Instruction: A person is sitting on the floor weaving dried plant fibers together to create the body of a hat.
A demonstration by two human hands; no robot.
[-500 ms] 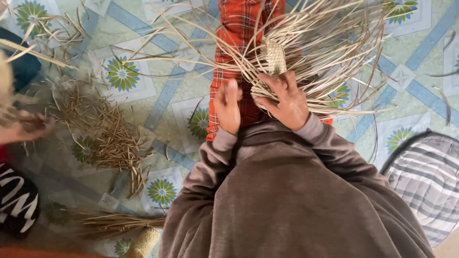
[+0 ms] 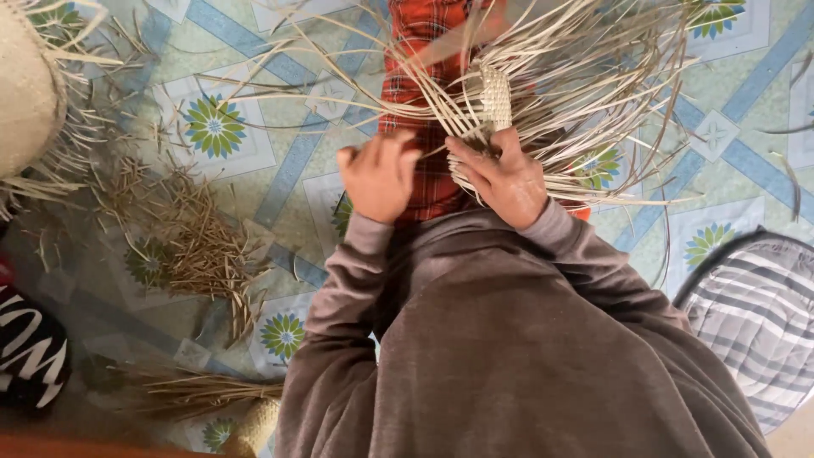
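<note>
A partly woven reed piece (image 2: pixel 494 100) is gripped by the closed right hand (image 2: pixel 502 180), while loose pale strands (image 2: pixel 593 76) are pinched by the half-curled left hand (image 2: pixel 379 176) above a patterned floor (image 2: pixel 254 178).

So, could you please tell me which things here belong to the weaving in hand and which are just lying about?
In hand:
- left hand
- right hand
- woven strip
- loose pale strands

Lying about:
- pile of trimmings
- striped cloth
- bundle of strands
</note>
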